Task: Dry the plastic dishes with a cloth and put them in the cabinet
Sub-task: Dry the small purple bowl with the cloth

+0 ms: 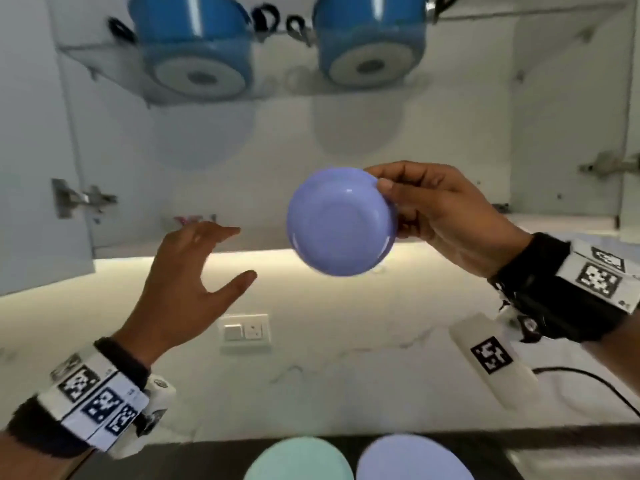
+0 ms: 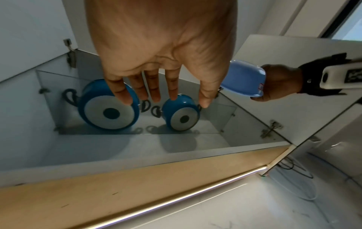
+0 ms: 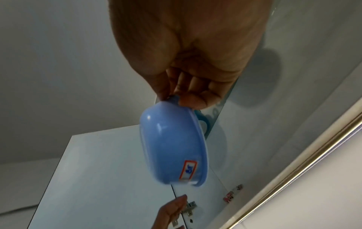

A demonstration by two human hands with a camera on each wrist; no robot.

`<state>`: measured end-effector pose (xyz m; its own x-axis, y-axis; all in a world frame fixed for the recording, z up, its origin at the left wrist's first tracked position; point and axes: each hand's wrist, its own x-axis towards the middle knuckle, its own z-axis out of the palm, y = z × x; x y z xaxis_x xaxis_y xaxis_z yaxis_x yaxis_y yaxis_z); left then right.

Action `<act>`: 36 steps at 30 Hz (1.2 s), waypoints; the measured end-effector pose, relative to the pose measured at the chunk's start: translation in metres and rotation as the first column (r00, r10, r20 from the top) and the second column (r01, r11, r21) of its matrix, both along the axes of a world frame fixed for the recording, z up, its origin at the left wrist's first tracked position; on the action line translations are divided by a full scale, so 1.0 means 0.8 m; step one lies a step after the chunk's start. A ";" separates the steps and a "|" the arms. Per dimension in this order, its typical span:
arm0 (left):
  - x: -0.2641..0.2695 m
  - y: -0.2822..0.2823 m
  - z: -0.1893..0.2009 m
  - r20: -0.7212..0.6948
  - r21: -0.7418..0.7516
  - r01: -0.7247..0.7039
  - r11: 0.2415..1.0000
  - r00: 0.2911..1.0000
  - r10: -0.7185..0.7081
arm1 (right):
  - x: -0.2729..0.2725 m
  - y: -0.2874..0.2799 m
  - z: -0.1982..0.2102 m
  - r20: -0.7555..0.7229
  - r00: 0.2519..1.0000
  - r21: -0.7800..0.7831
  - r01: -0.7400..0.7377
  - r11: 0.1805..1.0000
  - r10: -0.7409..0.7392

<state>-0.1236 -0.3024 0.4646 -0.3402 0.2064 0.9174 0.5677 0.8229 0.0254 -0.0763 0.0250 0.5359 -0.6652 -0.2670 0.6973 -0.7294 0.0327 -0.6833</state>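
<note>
A lilac-blue plastic bowl [image 1: 341, 221] hangs in front of the open wall cabinet [image 1: 346, 133], its base turned toward me. My right hand [image 1: 394, 199] pinches its rim between thumb and fingers; the right wrist view shows the bowl [image 3: 172, 147] with a small label on its side. To the left of the bowl my left hand [image 1: 221, 251] is raised with fingers spread and holds nothing. The left wrist view shows the left hand [image 2: 156, 96] straight-fingered before the cabinet and the bowl [image 2: 243, 79] off to the right. No cloth is in view.
Two blue pots [image 1: 194, 46] [image 1: 370, 39] stand on the cabinet's glass shelf [image 1: 104, 60]. Both cabinet doors stand open at the sides [image 1: 38, 168]. A teal plate [image 1: 298, 459] and a lilac plate [image 1: 415, 457] lie on the dark counter below. A wall switch [image 1: 244, 330] and a black cable [image 1: 588, 379] are on the backsplash.
</note>
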 end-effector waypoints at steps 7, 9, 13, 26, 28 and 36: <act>-0.062 -0.058 0.003 0.103 -0.010 -0.140 0.990 0.985 0.141 | -0.085 -0.049 0.076 0.187 0.980 -0.078 0.087 0.993 -0.071; -0.073 -0.071 0.006 0.128 0.001 -0.178 0.984 0.976 0.177 | -0.108 -0.062 0.089 0.226 0.966 -0.019 0.130 0.991 -0.123; -0.097 -0.096 0.017 0.118 0.077 -0.205 0.976 0.974 0.195 | -0.146 -0.098 0.115 0.268 0.944 0.030 0.190 0.981 -0.191; -0.158 -0.139 0.007 0.229 -0.172 -0.225 0.959 0.938 0.261 | -0.278 -0.221 0.138 -0.670 0.697 0.655 0.717 0.240 -0.256; -0.165 -0.144 0.002 0.200 -0.148 -0.198 0.969 0.954 0.225 | -0.295 -0.237 0.134 -0.661 0.721 0.688 0.693 0.217 -0.207; -0.184 -0.150 0.000 0.160 -0.075 -0.134 0.988 0.976 0.145 | -0.331 -0.278 0.139 -0.666 0.736 0.713 0.676 0.183 -0.123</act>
<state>-0.2706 -0.4225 0.4644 -0.5148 0.2022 0.8331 0.4394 0.8967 0.0539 -0.3408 -0.1973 0.6470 -0.6459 -0.6473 0.4047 -0.5381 0.7621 0.3601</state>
